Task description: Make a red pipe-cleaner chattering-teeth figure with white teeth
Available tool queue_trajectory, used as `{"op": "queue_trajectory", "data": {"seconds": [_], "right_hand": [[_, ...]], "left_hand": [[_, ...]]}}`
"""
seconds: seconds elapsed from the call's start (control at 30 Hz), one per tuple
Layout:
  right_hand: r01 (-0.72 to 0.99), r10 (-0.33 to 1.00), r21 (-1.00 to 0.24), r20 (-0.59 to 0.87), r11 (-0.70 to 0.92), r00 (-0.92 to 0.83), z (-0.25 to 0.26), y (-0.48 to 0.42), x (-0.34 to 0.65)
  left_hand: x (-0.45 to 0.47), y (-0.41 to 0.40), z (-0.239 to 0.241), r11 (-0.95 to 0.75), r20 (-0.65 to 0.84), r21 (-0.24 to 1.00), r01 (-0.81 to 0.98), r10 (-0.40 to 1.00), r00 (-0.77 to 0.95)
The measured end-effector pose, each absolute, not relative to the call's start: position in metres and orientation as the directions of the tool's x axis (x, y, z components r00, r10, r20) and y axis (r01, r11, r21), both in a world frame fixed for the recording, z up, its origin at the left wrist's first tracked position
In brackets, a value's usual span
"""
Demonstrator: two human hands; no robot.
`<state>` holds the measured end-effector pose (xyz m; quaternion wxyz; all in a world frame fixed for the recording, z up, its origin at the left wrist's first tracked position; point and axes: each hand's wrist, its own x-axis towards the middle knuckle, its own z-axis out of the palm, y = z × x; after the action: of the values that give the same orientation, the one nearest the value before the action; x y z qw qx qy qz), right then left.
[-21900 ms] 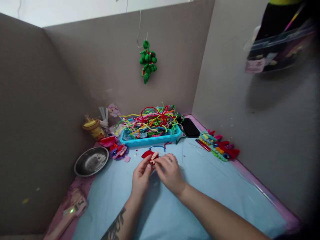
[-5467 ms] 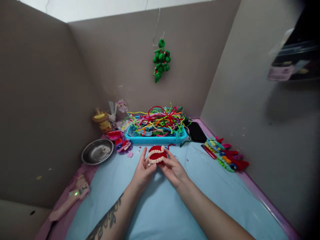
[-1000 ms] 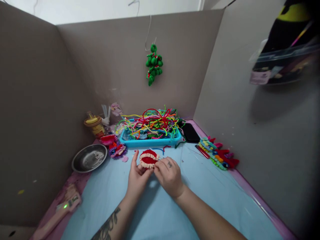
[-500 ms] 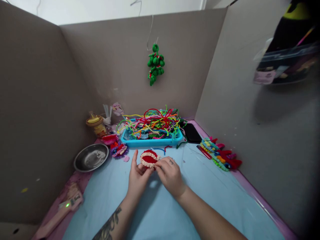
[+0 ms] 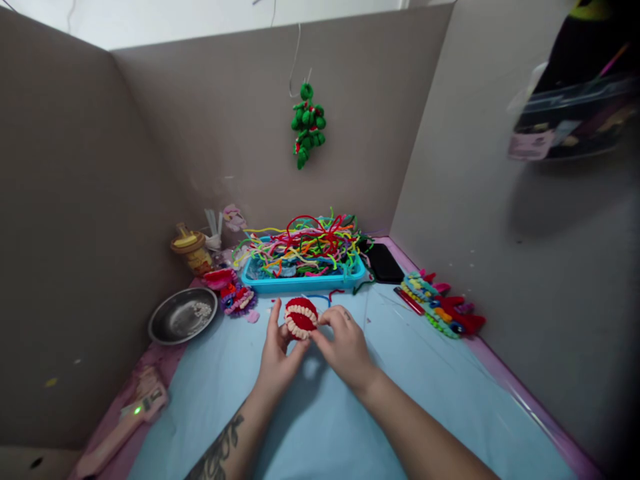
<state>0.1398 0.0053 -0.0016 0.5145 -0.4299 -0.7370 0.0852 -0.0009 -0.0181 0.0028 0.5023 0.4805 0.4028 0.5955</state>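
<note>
Between my two hands, just above the blue table covering, is a small red fuzzy piece (image 5: 301, 319) with cream, scalloped bands around an oval red middle, like a mouth. My left hand (image 5: 280, 347) grips its left and lower side, thumb underneath and index finger raised along the edge. The thumb and fingertips of my right hand (image 5: 343, 337) pinch its right edge. Behind the piece stands a light-blue tray (image 5: 305, 285) heaped with colourful pipe cleaners (image 5: 320, 240).
At left are a metal bowl (image 5: 167, 320) with small white bits, purple-and-red fuzzy pieces (image 5: 237, 299), a cup (image 5: 191, 250) and a pink glue gun (image 5: 125, 427). Colourful fuzzy pieces (image 5: 440, 307), a red pen-like tool (image 5: 409, 301) and a black phone-like slab (image 5: 384, 263) lie right. Grey partitions (image 5: 225, 120) enclose the table.
The red piece has turned so more of its red top shows. My right fingers have shifted at its right edge, and the left hand has moved slightly right.
</note>
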Motion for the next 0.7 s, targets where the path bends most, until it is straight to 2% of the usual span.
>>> {"op": "queue_trajectory", "data": {"seconds": [0.4,0.53,0.7], "right_hand": [[0.505,0.81,-0.691,0.585,0.518,-0.031,-0.004,0.006,0.134],[0.511,0.83,-0.709,0.558,0.485,-0.013,-0.004,0.007,0.133],[0.452,0.793,-0.708,0.609,0.542,0.003,0.0,0.005,0.134]], "left_hand": [[-0.004,-0.02,-0.002,-0.172,0.181,0.978,-0.121,0.981,0.069],[-0.001,-0.017,-0.001,-0.14,0.152,0.966,-0.216,0.988,0.04],[-0.004,-0.008,-0.003,-0.114,0.1,0.926,-0.359,0.993,-0.056]]}}
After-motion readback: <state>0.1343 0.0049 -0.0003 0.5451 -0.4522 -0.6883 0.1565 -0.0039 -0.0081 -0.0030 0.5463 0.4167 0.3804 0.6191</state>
